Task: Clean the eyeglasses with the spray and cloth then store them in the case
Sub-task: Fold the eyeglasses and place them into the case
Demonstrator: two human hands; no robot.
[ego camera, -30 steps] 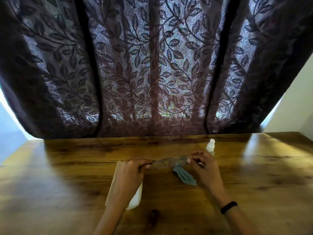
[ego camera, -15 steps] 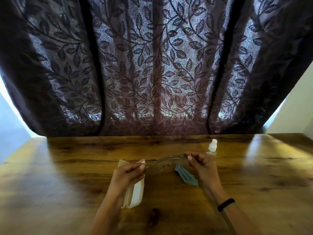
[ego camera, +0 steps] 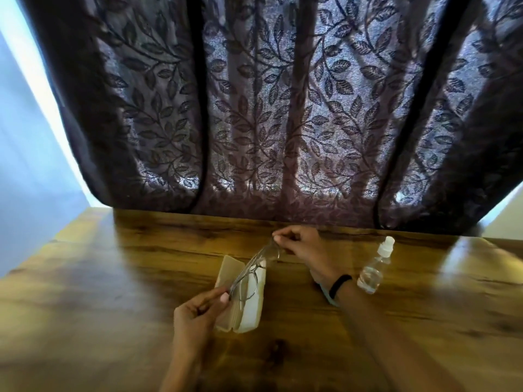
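Note:
Thin-framed eyeglasses (ego camera: 252,268) hang slanted just above an open cream case (ego camera: 249,312) lying on the wooden table (ego camera: 113,278). My left hand (ego camera: 198,312) pinches the near end of the frame. My right hand (ego camera: 302,247) pinches the far end, higher up and closer to the curtain. A clear spray bottle (ego camera: 375,267) with a white cap stands to the right of my right wrist. Only a sliver of the teal cloth (ego camera: 327,294) shows under my right forearm; the rest is hidden.
A dark leaf-patterned curtain (ego camera: 268,108) hangs along the table's far edge. A black band sits on my right wrist (ego camera: 339,284). The tabletop stretches bare to the left and to the far right of the bottle.
The glasses have swung from level between my hands to a slant over the open case. My right hand moved farther away, my left hand nearer. The view shifted left.

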